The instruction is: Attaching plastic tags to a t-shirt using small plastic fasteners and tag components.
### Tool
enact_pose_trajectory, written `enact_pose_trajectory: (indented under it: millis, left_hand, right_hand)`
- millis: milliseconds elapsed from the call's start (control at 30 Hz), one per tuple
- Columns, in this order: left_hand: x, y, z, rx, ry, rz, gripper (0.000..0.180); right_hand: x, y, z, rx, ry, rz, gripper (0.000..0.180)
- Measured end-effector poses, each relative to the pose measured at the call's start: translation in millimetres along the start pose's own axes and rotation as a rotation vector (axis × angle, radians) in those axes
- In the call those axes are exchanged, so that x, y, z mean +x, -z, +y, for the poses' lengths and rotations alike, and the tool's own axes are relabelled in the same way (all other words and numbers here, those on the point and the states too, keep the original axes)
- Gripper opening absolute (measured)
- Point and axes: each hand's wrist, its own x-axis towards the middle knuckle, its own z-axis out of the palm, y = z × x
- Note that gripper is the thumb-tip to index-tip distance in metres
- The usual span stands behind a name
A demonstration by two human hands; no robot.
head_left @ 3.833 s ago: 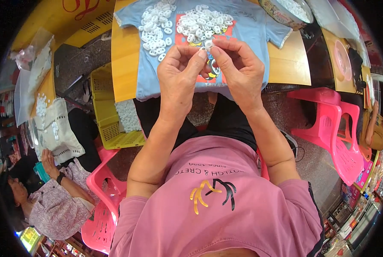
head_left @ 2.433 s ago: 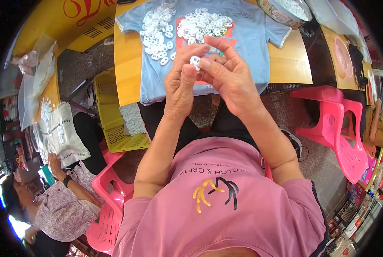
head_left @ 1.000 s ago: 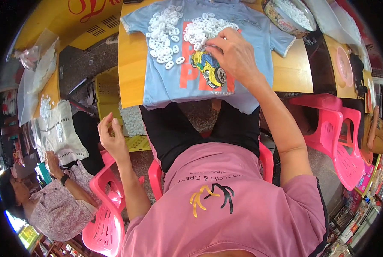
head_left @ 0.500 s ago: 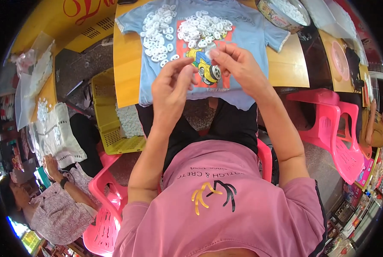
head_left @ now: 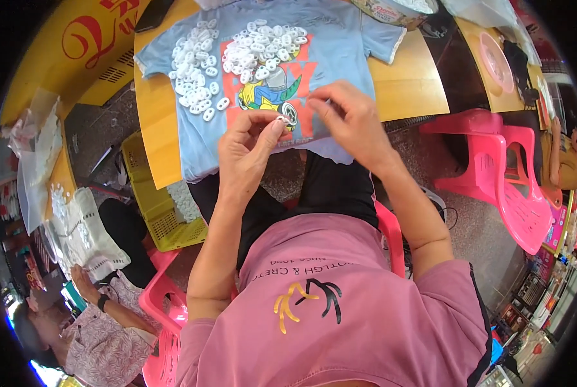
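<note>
1. Yellow tabletop (head_left: 411, 84) w/ blue T-shirt (head_left: 343, 48) spread on it; shirt's near hem hangs over near edge. Yellow crate (head_left: 150, 216) at L, pink chair (head_left: 485, 161) at R, co-worker (head_left: 108, 338) near L.
2. Change vs ½ sec ago: white piece (head_left: 283, 120) was at R fingertips, now pinched btwn thumb & index of L hand (head_left: 246, 151), above shirt's near part. Prob. means R is free of it & L does the holding.
3. R hand (head_left: 356, 126): thumb + index curved close, no pc visible; can't tell if tips meet. Hands apart, gap btwn.
4. Loose white pcs: left pile (head_left: 192, 74) & far-middle pile (head_left: 263, 45), both beyond L hand; strays at left pile's near end.
5. Edges/room: both hands near the table's near edge, so a slipped pc might fall off. Most room: shirt's R half, R of far-middle pile, up to tin (head_left: 395, 11) at far R.
</note>
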Motion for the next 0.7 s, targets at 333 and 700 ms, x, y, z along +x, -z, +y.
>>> enact_pose_trajectory:
  millis: [333,700]
  left_hand:
    - [4.2,6.1,-8.2,0.095,0.045,-0.067,0.018]
    - [3.6,6.8,-10.6,0.002,0.032,-0.051,0.014]
  right_hand:
    - [25.7,24.6,34.6,-0.381,0.227,0.043,0.011]
    - [38.8,31.7,30.2,-0.431,0.207,-0.123,0.011]
